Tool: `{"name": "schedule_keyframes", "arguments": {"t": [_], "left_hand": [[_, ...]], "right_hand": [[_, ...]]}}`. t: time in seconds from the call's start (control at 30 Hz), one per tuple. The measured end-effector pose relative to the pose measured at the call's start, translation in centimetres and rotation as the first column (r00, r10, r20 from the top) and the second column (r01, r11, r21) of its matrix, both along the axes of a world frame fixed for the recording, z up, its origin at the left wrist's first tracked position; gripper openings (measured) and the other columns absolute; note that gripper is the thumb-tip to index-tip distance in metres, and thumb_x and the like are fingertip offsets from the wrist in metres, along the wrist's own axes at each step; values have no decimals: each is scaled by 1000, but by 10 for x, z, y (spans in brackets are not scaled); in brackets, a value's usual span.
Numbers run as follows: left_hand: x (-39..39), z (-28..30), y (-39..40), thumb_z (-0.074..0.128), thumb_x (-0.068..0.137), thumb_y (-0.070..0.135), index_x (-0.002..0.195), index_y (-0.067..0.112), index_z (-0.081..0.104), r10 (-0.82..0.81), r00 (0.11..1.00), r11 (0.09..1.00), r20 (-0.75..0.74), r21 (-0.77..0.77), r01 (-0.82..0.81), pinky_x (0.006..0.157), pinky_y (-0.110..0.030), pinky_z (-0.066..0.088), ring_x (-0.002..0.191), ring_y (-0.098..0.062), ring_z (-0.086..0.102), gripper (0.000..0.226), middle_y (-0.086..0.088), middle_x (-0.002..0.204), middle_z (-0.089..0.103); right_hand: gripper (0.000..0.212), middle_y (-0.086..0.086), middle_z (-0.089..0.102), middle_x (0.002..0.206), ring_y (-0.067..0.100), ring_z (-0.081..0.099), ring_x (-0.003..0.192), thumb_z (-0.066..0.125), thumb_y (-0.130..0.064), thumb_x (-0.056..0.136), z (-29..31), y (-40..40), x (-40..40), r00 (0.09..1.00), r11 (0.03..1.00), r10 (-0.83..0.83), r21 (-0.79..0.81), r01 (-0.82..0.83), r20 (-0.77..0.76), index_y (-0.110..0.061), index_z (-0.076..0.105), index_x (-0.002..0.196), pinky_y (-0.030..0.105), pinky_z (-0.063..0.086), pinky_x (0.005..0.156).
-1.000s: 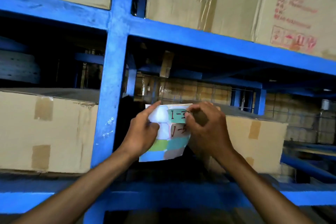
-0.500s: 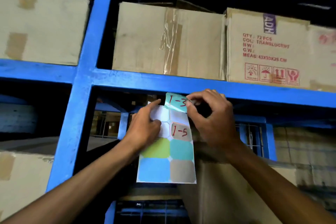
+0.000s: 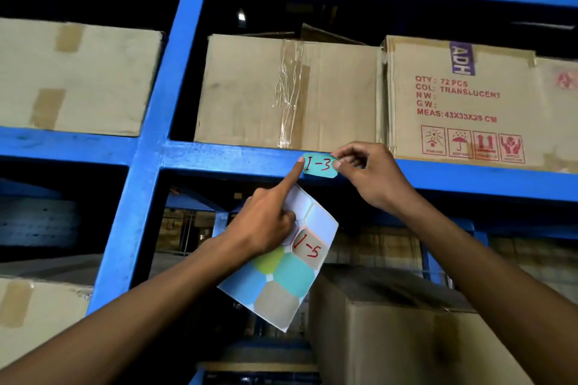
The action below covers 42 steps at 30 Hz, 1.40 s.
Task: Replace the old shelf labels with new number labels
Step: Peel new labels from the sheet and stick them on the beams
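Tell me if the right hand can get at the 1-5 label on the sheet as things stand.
Probably not yet: the right hand is pinching the 1-3 label against the blue beam. The 1-5 label itself lies uncovered beside the left hand.

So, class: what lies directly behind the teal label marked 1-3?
The 1-3 label lies against the blue shelf beam, with the left hand fingertip on one end and the right hand pinching the other. Whether an old label sits beneath is hidden.

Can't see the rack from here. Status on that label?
Right hand pinching the 1-3 label against the blue beam. Left hand holds the sticker sheet, index finger on the label's edge. Nothing in the way.
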<state>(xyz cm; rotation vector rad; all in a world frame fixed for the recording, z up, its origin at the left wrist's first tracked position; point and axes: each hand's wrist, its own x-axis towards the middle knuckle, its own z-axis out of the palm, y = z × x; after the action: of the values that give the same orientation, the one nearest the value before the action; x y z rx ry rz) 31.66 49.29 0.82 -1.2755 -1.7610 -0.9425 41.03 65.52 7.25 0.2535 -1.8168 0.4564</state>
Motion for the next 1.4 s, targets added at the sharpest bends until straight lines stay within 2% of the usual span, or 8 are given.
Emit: {"name": "schedule_keyframes", "arguments": {"t": [0.1, 0.27, 0.33, 0.47, 0.67, 0.8, 1.07, 1.4], "left_hand": [[-5, 11, 5, 44, 78, 5, 146, 44, 4, 62, 998, 998, -9, -30, -63, 80, -48, 49, 80, -47, 55, 88, -11, 65, 45], [-11, 22, 14, 44, 81, 10, 147, 43, 6, 154, 988, 983, -31, -98, -156, 80, -43, 48, 92, -47, 53, 83, -27, 99, 56], [-14, 22, 17, 45, 82, 11, 148, 40, 7, 186, 982, 974, -42, -125, -190, 77, -42, 47, 90, -42, 54, 81, -25, 107, 57], [-19, 20, 22, 47, 83, 11, 148, 40, 2, 218, 973, 964, -72, -142, -226, 73, -44, 47, 86, -40, 56, 84, -20, 99, 57], [-21, 20, 20, 45, 81, 9, 147, 43, 3, 234, 967, 962, -97, -120, -245, 66, -42, 43, 72, -37, 48, 85, -4, 68, 38], [-22, 22, 18, 45, 81, 8, 146, 43, 1, 230, 969, 963, -92, -120, -240, 71, -46, 49, 70, -33, 47, 86, -3, 66, 38], [-23, 25, 19, 45, 82, 9, 146, 45, -1, 253, 959, 958, -131, -105, -267, 58, -35, 34, 53, -22, 35, 87, 0, 62, 32], [-25, 25, 20, 46, 82, 9, 145, 45, -6, 323, 934, 931, -153, -124, -342, 49, -32, 27, 50, -18, 33, 89, -1, 64, 31]], "right_hand": [[7, -2, 56, 72, 3, 44, 62, 63, -8, 85, 7, 3, -3, 1000, 1000, -6, 13, 6, 20, -10, 67, 91, 14, 39, 59], [9, -6, 49, 65, 2, 39, 58, 62, -5, 85, 10, 3, -6, 998, 999, -20, 52, 17, 65, -6, 67, 93, 6, 36, 55], [10, -3, 51, 67, 3, 41, 60, 62, -6, 85, 10, 4, -6, 996, 997, -41, 70, 35, 78, -5, 67, 94, 6, 35, 53], [13, 1, 56, 74, 3, 43, 62, 62, -9, 86, 12, 6, -6, 994, 994, -79, 82, 73, 76, -6, 67, 98, 7, 36, 53], [12, -3, 54, 72, 2, 42, 61, 62, -7, 86, 11, 10, -9, 998, 999, -9, 44, 6, 61, -7, 67, 97, 6, 37, 53], [11, -2, 60, 78, 2, 46, 64, 63, -12, 86, 12, 13, -5, 999, 1000, 10, 22, -11, 49, -11, 67, 96, 5, 38, 53], [11, -2, 58, 77, 1, 45, 63, 63, -11, 86, 11, 13, -9, 999, 999, -27, 32, 25, 42, -10, 67, 96, 7, 39, 57], [12, -1, 62, 80, 2, 49, 63, 62, -12, 87, 10, 12, -10, 990, 988, -143, 60, 143, 2, -10, 67, 98, 15, 40, 57]]}}
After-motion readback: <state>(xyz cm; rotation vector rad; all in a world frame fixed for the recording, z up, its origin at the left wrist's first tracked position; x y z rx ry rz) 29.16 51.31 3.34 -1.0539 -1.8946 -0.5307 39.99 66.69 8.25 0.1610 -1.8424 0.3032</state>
